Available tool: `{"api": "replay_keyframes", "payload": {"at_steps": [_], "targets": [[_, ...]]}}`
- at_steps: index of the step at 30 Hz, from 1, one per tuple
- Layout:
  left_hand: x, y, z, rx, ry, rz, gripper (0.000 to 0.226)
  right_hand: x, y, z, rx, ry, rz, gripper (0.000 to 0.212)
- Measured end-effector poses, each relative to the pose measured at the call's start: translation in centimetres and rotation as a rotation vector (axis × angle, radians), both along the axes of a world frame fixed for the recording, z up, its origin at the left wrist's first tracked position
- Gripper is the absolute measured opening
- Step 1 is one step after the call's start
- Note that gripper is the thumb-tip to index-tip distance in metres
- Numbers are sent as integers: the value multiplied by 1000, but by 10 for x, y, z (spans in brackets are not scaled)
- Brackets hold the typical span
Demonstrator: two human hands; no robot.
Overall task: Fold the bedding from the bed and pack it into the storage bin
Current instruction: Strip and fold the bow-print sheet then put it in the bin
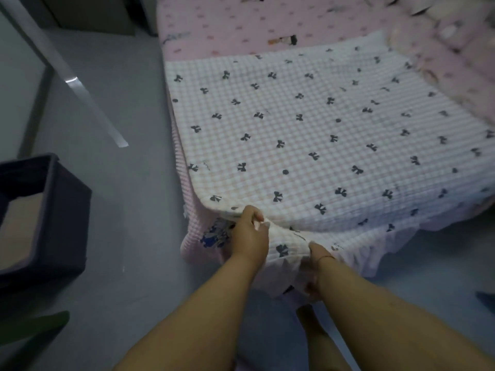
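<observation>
Across the right and centre of the frame lies the bed (214, 28), covered in a pink sheet (241, 25), with a white quilted blanket (308, 135) printed with dark bows spread flat over its near part. At the lower centre, the left hand (250, 231) is closed around the blanket's near edge, fingers curled over a bunched fold at the corner. Just to its right, the right hand (317, 253) also grips the hanging edge, though most of its fingers are tucked under the cloth, so how tightly it holds is hard to tell. A thin band circles that wrist. Below the blanket a pink ruffled skirt (375, 250) hangs toward the grey floor (128, 210). At the left edge of the frame, well apart from the bed, stands a dark storage bin (67, 215), open at the top. In the upper right, pale pillows or soft bedding (455, 36) are heaped, too blurred to make out.
</observation>
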State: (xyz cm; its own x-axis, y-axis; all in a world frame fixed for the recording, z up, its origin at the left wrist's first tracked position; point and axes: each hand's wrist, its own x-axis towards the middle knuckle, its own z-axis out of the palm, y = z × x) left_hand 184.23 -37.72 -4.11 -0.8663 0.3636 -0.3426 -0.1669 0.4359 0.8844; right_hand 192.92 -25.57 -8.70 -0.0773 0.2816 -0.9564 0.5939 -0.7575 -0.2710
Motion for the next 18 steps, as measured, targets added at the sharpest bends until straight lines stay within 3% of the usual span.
{"api": "replay_keyframes", "payload": {"at_steps": [3,6,14,16,18], "targets": [[-12,2,9,100,-151,-65,44,-3,3,17,-3,91,-288,41],[-27,4,19,158,-328,-36,54,-20,17,36,127,161,-349,27],[-99,16,92,201,-539,39,31,-114,52,108,613,57,-229,59],[-116,17,102,37,-323,-75,40,-137,62,121,679,68,-171,62],[-141,19,108,-320,83,-260,60,-164,74,131,695,67,-128,63]]}}
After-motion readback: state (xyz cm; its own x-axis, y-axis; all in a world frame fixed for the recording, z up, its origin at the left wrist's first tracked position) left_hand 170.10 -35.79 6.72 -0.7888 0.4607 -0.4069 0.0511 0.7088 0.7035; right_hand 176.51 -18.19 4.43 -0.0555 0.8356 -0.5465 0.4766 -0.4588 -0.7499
